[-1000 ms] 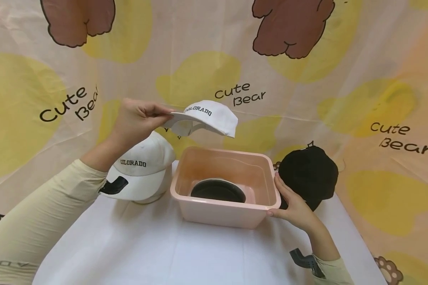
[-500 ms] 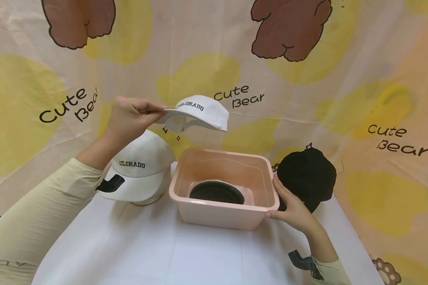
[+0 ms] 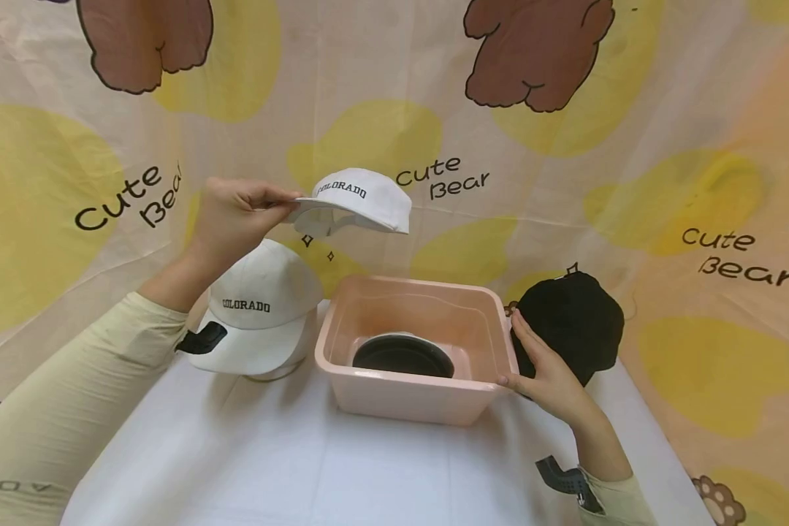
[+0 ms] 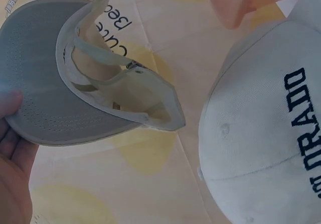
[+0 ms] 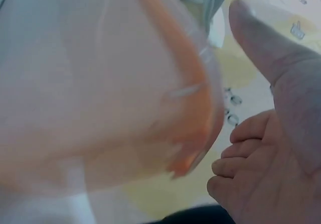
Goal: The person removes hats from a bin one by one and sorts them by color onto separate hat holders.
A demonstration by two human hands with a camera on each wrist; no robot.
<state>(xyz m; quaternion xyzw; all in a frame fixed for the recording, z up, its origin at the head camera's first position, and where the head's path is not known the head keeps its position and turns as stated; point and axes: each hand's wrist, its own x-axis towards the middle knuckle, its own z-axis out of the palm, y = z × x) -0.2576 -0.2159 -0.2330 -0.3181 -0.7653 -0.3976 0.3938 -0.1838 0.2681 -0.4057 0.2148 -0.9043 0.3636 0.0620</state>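
My left hand (image 3: pixel 239 215) pinches the brim of a white cap (image 3: pixel 368 193) lettered COLORADO, held in the air above and behind the pink bin. In the left wrist view the grey underside of its brim (image 4: pixel 47 78) shows, thumb beneath it. My right hand (image 3: pixel 552 383) is beside the bin's right end, thumb at the front corner. The right wrist view shows straight fingers (image 5: pixel 246 148) and a gap beside the pink bin (image 5: pixel 190 83). Inside the pink bin (image 3: pixel 408 398) lies a dark oval thing (image 3: pixel 404 356) with a pale edge.
A second white COLORADO cap (image 3: pixel 263 281) sits on a stand left of the bin. A black cap (image 3: pixel 568 325) stands to the right, behind my right hand. All stand on a white-covered table (image 3: pixel 381 475), with a printed bear curtain (image 3: pixel 552 190) behind.
My left hand has carried the white cap left and slightly up. My right hand's thumb has loosened from the bin's corner, and the hand has shifted slightly right.
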